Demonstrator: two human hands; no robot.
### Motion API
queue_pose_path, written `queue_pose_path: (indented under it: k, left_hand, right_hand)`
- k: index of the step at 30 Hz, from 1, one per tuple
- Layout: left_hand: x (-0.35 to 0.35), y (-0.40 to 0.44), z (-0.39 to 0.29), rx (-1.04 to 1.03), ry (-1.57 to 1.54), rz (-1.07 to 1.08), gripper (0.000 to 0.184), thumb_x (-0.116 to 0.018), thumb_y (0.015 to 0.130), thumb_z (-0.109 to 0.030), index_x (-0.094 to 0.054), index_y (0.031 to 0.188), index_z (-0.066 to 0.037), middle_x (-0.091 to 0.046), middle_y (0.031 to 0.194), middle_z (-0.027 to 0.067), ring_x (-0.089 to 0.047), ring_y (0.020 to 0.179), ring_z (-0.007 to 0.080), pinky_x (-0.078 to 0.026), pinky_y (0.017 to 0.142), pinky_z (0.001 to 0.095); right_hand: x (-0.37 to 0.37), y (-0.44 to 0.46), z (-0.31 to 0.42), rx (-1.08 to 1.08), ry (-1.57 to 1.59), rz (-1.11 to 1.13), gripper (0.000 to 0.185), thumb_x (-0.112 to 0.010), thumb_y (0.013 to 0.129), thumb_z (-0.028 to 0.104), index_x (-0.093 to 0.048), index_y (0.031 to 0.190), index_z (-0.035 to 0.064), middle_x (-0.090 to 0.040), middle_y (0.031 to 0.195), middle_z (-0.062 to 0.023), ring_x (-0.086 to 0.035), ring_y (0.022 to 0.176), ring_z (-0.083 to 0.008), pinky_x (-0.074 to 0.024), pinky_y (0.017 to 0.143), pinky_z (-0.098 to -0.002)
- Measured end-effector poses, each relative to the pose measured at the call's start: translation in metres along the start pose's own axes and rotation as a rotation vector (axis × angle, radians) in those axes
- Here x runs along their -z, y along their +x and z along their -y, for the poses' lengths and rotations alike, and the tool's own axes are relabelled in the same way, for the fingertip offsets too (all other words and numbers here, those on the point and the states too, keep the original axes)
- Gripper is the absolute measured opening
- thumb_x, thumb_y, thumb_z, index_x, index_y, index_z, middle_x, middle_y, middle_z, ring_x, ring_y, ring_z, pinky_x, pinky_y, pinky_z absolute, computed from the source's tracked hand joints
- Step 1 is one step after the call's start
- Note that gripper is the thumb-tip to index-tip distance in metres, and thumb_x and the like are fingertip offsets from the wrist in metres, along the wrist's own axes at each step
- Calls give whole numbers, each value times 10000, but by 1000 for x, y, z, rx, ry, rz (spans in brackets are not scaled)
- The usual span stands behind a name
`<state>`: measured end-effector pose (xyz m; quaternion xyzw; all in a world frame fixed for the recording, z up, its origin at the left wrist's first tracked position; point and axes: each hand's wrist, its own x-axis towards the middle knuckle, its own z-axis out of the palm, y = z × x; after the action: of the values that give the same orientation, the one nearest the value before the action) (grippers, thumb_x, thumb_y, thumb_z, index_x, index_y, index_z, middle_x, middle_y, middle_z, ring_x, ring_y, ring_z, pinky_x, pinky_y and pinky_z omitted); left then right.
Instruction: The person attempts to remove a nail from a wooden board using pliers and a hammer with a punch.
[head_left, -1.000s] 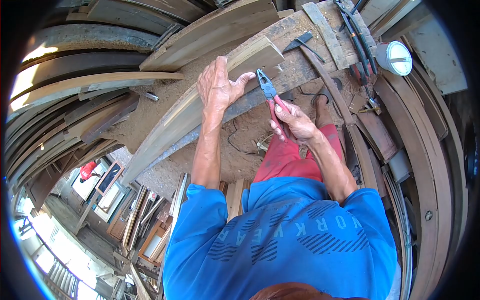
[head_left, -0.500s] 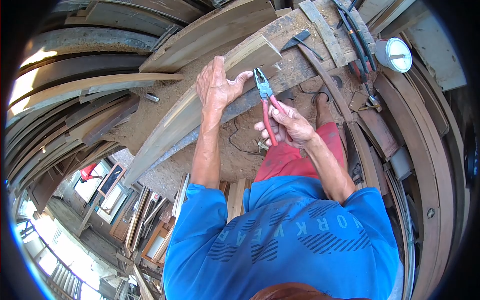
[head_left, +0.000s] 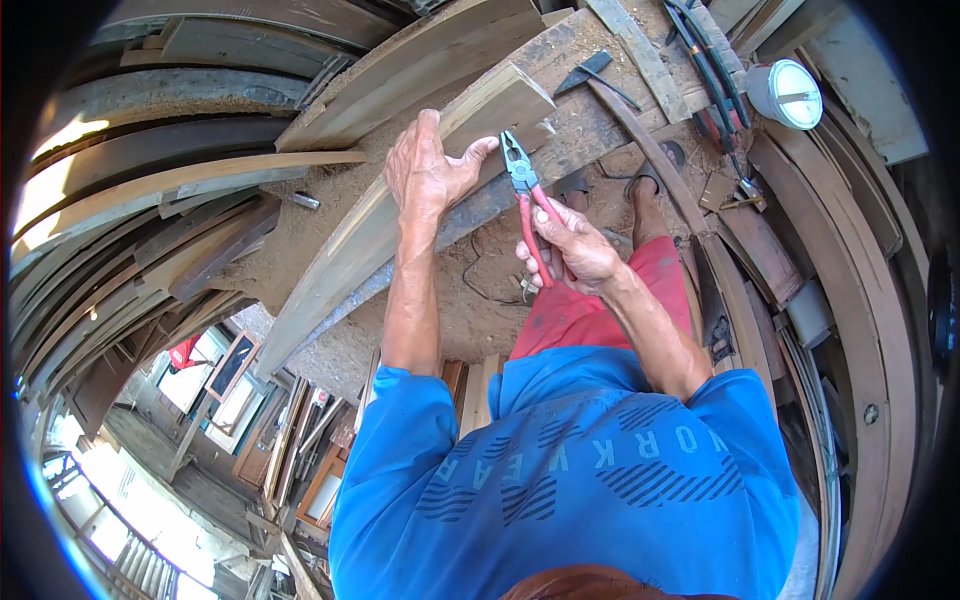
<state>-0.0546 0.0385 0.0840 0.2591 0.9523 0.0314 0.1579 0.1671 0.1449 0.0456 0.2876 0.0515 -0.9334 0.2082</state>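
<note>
My left hand (head_left: pixel 430 175) lies on the upper edge of a long wooden board (head_left: pixel 490 115), its thumb stretched out to the right. Red-handled pliers (head_left: pixel 522 177) are in my right hand (head_left: pixel 578 250), which has its fingers around the grips. The jaws point up, slightly parted, close beside my left thumb tip and the board's right part. Nothing can be made out between the jaws. Part of my right fingers is hidden behind the handles.
Beyond the board, a hammer (head_left: pixel 583 74) rests on a dusty bench (head_left: pixel 560 45). Long-handled cutters (head_left: pixel 708 70) and a white bucket (head_left: pixel 786 94) are at the upper right. Curved planks (head_left: pixel 150 135) are stacked left. A person in red (head_left: pixel 183 352) is far off at lower left.
The pliers' handles and jaws spread apart from their nearly closed position, and the pliers shifted slightly left. My left hand keeps its place on the board. The view has shifted a little.
</note>
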Motion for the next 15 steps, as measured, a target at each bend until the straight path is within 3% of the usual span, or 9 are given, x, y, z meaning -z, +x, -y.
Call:
queue_pose_path:
  k: [8,11,15]
  left_hand:
    - [15,8,-13,83,18,149,872,-880,687,-726,-628,1126,-15,-747,1098,256,-720,1081,438,-563,918,505]
    - [10,10,-10,106,5,166,949,-853,671,-768,-637,1154,20,-743,1081,257,-717,1066,429,-558,915,511]
    - [11,9,-12,101,29,162,913,-864,685,-735,-639,1153,17,-742,1103,266,-720,1083,428,-557,936,510]
  right_hand:
    - [0,8,-8,8,39,14,448,-566,1112,411,-440,1466,166,-724,1015,-123,-740,773,-183,-654,652,-334]
    - [-15,-2,4,-11,58,-43,429,-563,1116,402,-461,1434,134,-731,1026,-134,-742,775,-191,-655,659,-334]
    - [-2,4,0,-7,55,60,415,-556,1118,411,-521,1347,67,-736,997,-126,-727,738,-177,-634,607,-316]
